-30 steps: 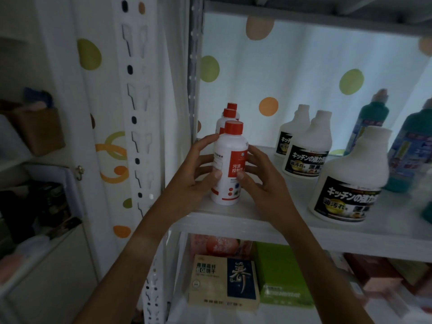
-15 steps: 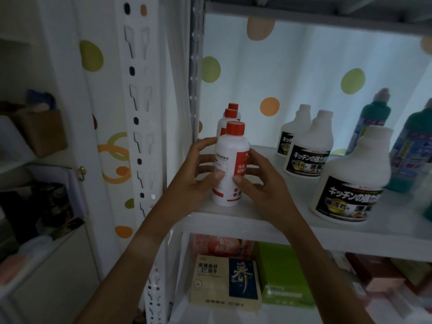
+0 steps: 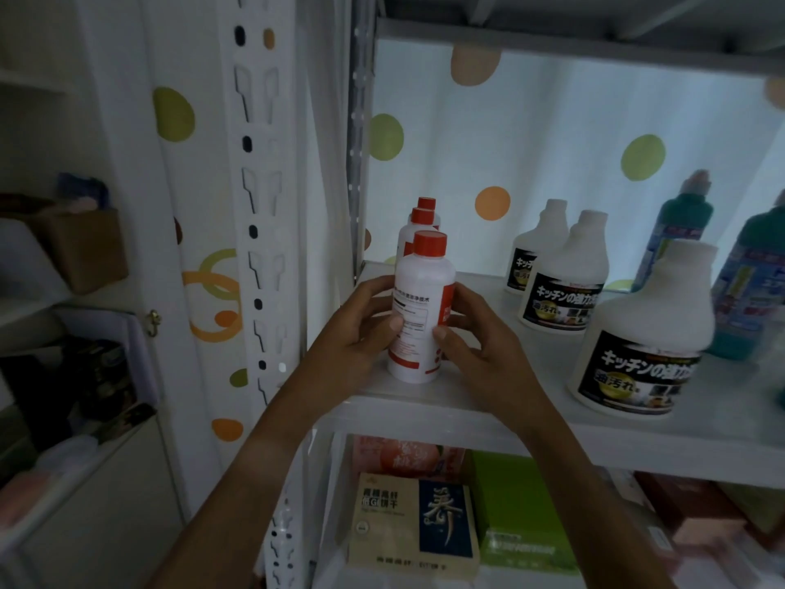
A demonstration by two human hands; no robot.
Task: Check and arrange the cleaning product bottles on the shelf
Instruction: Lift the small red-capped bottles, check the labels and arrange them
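A white bottle with a red cap (image 3: 421, 282) stands upright near the front left of the white shelf (image 3: 467, 401). My left hand (image 3: 361, 329) grips its left side and my right hand (image 3: 475, 337) grips its right side, thumbs on the label. The label's printed text side faces me. Two more red-capped bottles (image 3: 418, 221) stand in a row behind it. Further right stand three white bottles with black labels (image 3: 641, 337), one behind another.
Two teal bottles (image 3: 684, 223) stand at the shelf's far right. A perforated white upright post (image 3: 259, 206) rises left of the shelf. Boxes (image 3: 412, 520) fill the shelf below. A dotted curtain hangs behind. Cluttered shelves sit at the far left.
The front red-capped bottle has been turned between my hands, so the red label panel has moved to the right and the printed text side now faces me.
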